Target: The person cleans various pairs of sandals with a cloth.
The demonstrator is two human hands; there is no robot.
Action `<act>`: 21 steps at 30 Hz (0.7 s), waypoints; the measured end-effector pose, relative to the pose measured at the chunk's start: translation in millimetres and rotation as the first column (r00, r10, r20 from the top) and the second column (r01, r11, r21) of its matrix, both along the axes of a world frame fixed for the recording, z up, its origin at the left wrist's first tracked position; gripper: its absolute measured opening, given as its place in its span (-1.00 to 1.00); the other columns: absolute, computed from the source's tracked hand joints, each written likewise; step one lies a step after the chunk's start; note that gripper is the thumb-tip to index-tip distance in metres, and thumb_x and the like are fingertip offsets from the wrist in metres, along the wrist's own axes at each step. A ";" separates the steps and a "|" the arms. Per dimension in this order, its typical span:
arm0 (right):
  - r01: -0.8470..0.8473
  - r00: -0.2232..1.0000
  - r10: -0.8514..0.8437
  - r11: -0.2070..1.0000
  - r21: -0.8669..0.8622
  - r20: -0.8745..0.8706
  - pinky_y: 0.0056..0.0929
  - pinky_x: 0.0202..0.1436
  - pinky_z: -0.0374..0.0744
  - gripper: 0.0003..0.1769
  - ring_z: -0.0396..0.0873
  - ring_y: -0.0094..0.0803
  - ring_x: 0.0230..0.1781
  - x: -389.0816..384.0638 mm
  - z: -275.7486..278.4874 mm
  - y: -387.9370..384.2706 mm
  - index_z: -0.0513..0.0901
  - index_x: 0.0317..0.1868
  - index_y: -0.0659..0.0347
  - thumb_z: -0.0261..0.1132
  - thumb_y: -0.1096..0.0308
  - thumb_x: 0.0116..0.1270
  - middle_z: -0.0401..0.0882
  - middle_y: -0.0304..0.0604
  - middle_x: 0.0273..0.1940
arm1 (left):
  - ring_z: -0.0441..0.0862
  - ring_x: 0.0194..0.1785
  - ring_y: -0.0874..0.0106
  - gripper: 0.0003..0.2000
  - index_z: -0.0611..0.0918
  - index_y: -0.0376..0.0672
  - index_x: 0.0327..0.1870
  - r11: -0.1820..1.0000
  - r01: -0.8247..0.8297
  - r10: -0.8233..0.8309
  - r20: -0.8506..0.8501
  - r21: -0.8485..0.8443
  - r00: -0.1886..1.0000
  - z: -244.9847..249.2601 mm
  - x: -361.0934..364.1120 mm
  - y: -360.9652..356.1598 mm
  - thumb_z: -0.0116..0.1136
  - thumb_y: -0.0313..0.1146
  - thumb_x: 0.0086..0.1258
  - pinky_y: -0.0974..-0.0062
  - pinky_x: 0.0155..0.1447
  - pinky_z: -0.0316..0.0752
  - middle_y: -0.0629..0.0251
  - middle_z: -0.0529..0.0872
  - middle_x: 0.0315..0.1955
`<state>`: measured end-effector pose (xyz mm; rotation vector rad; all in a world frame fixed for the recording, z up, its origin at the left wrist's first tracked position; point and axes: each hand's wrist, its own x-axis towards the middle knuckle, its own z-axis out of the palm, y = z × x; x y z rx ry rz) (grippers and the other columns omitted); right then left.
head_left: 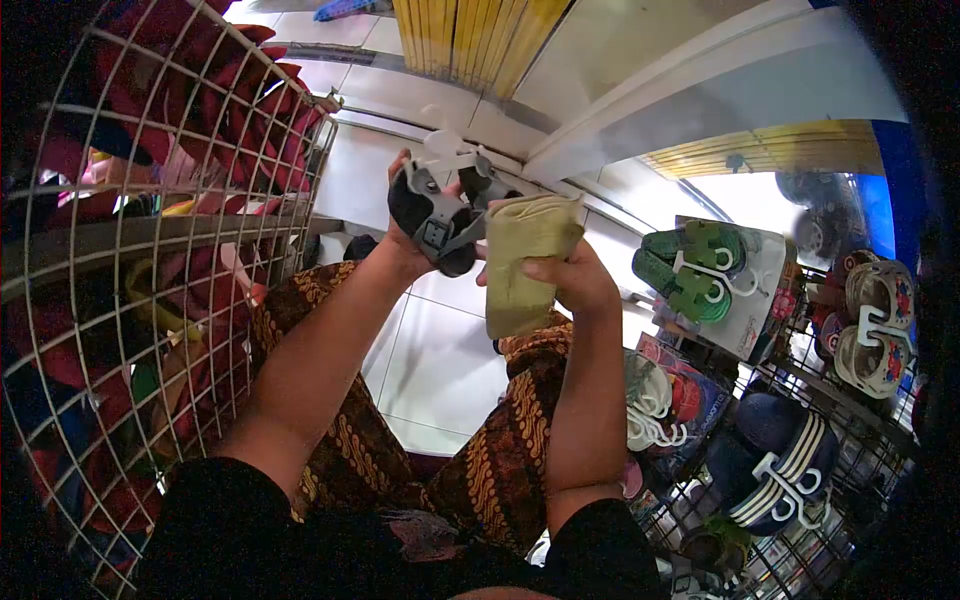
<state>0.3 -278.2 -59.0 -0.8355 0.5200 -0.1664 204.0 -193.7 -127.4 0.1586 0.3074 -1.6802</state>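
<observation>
A pair of black and grey buckled sandals [437, 215] on a pale plastic hanger [445, 148] is in my left hand [406, 252], whose fingers wrap round from behind and are partly hidden. My right hand [584, 280] grips a folded yellow-green cloth [525, 255], its thumb pressed on the front. The cloth is held up right beside the sandals and overlaps the right one in this view. Both hands are raised in front of me, over my patterned trousers [490, 430] and the floor.
At left stands a wire-mesh rack [170, 185] with red and pink footwear behind it. On the right, green sandals [695, 265], navy striped sandals [775, 460] and beige sandals [880, 315] hang on a black grid. White floor tiles [425, 340] lie below, with a glass panel ahead.
</observation>
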 end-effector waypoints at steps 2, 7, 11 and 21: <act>0.071 0.997 -0.072 0.997 0.040 0.040 0.05 0.11 0.66 -0.25 0.65 0.10 0.04 -7.4 3.2 2.0 0.30 0.37 0.38 0.38 0.37 0.19 0.55 0.18 0.14 | 0.57 0.18 0.05 -0.16 0.51 -0.04 0.29 0.999 -0.021 0.020 -0.027 -0.048 0.999 1.0 -1.8 4.5 -0.10 0.49 0.19 -0.07 0.27 0.44 0.06 0.61 0.15; 0.147 0.983 -0.151 0.988 0.041 0.105 0.06 0.08 0.66 -0.29 0.65 0.16 0.02 -18.2 19.9 7.9 0.35 0.32 0.40 0.39 0.24 0.25 0.52 0.30 0.18 | 0.56 0.14 0.07 -0.14 0.44 -0.12 0.37 0.998 0.056 -0.053 0.149 -0.018 0.987 -3.8 -8.0 14.3 -0.02 0.37 0.16 -0.06 0.09 0.44 -0.01 0.54 0.24; -0.009 0.993 0.007 1.000 0.013 0.122 -0.02 0.09 0.66 -0.19 0.66 0.14 0.03 -26.3 30.2 20.5 0.28 0.38 0.36 0.43 0.22 0.23 0.58 0.27 0.13 | 0.50 0.26 0.00 -0.21 0.41 0.01 0.42 0.961 0.074 -0.039 0.133 -0.267 0.990 -9.6 -9.0 13.9 -0.06 0.37 0.28 -0.21 0.26 0.37 0.01 0.53 0.27; -0.192 0.927 -0.203 0.464 -0.865 -0.315 -0.21 0.09 0.58 -0.45 0.61 -0.09 0.03 -38.7 23.8 41.4 0.43 0.27 0.07 0.36 0.49 0.28 0.56 -0.02 0.06 | 0.47 0.32 -0.13 -0.35 0.34 0.10 0.45 0.913 -0.110 0.141 0.050 -0.392 0.989 6.9 -7.4 25.2 -0.16 0.29 0.48 -0.49 0.28 0.30 -0.12 0.49 0.28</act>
